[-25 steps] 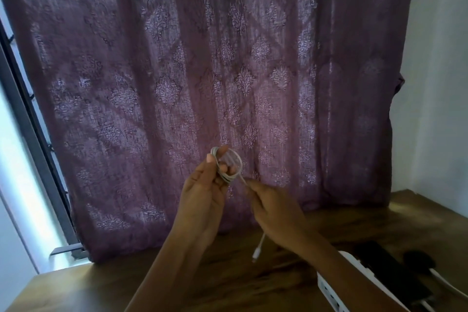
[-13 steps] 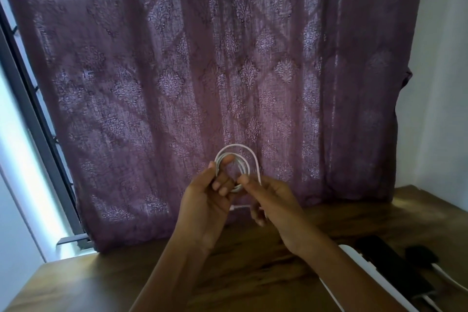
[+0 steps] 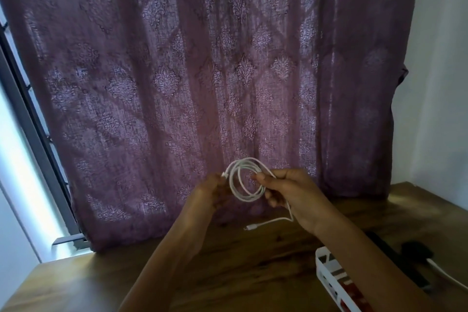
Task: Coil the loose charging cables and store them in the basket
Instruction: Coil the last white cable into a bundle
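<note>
A white charging cable (image 3: 243, 180) is wound into a small coil of a few loops and held up in front of the curtain. My left hand (image 3: 210, 192) pinches the coil's left side near one plug. My right hand (image 3: 291, 192) grips the coil's right side. The free tail runs down under my right hand and ends in a plug (image 3: 249, 227) hanging just above the table. The white basket (image 3: 326, 271) sits at the lower right, mostly hidden by my right forearm.
A wooden table (image 3: 228, 268) spans the bottom of the view, with a purple patterned curtain (image 3: 202, 83) behind it. At the right edge lie a dark flat object (image 3: 395, 258), a black adapter (image 3: 416, 249) and another white cable (image 3: 445, 273).
The coil has widened and both hands have moved apart to hold its two sides. The hanging tail has shortened and now trails under my right hand.
</note>
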A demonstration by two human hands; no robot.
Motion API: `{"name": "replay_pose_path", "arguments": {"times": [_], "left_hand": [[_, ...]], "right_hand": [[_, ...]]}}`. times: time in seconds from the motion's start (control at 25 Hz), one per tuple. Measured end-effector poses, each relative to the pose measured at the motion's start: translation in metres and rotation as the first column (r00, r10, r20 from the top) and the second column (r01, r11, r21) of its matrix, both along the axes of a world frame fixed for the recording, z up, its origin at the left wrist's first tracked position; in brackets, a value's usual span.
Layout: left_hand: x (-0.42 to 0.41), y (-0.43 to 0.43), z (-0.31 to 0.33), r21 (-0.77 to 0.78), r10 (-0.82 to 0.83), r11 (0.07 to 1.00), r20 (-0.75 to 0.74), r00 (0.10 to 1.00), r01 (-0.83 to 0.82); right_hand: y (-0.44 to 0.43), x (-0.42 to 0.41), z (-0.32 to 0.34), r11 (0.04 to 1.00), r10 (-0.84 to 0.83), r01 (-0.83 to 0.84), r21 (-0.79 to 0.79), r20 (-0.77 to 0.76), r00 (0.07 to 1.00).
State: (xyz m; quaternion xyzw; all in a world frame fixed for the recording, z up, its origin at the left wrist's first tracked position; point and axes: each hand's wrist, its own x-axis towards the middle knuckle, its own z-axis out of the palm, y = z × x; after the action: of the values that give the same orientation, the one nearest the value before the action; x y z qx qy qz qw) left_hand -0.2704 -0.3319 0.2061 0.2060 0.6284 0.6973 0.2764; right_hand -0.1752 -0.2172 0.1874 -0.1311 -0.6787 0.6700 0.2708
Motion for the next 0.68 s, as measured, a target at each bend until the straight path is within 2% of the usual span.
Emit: {"name": "replay_pose_path", "arguments": {"times": [0.08,0.12,0.2,0.24,0.28,0.36,0.44,0.56,0.6,0.68], "left_hand": [[-0.004,-0.003,0.004,-0.012,-0.016,1.000,-0.119,0.993,0.015],[-0.004,-0.006,0.005,-0.022,-0.043,0.999,-0.239,0.970,0.039],[-0.001,-0.016,0.002,-0.149,-0.176,0.982,-0.550,0.816,0.112],[-0.001,-0.018,-0.001,-0.187,-0.210,0.976,-0.640,0.739,0.116],[-0.003,-0.016,-0.003,-0.202,-0.211,0.975,-0.680,0.702,0.097],[-0.005,-0.011,-0.004,-0.193,-0.175,0.980,-0.684,0.708,0.055],[-0.002,-0.008,-0.006,-0.159,-0.140,0.986,-0.627,0.767,0.049],[0.002,-0.008,-0.011,-0.036,-0.076,0.997,-0.342,0.937,0.067],[0.003,-0.006,-0.012,0.000,-0.074,0.997,-0.246,0.966,0.077],[0.005,-0.004,-0.015,0.043,-0.080,0.995,-0.148,0.986,0.088]], "right_hand": [[0.002,0.001,0.000,0.992,-0.045,0.040,0.116,0.041,0.998],[0.002,0.001,0.001,0.986,-0.057,0.049,0.157,0.049,0.997],[0.000,0.001,0.002,0.975,-0.067,0.053,0.217,0.059,0.996],[-0.001,0.002,0.003,0.971,-0.068,0.052,0.234,0.062,0.996],[-0.001,0.002,0.003,0.970,-0.068,0.051,0.238,0.062,0.996],[-0.001,0.002,0.003,0.975,-0.050,0.035,0.221,0.061,0.997],[0.000,0.002,0.003,0.985,-0.019,0.008,0.174,0.066,0.998],[0.002,0.000,0.001,0.996,0.047,-0.053,0.074,0.077,0.996],[0.003,-0.001,0.000,0.996,0.064,-0.069,0.064,0.085,0.994],[0.004,-0.003,-0.003,0.994,0.089,-0.095,0.063,0.093,0.992]]}}
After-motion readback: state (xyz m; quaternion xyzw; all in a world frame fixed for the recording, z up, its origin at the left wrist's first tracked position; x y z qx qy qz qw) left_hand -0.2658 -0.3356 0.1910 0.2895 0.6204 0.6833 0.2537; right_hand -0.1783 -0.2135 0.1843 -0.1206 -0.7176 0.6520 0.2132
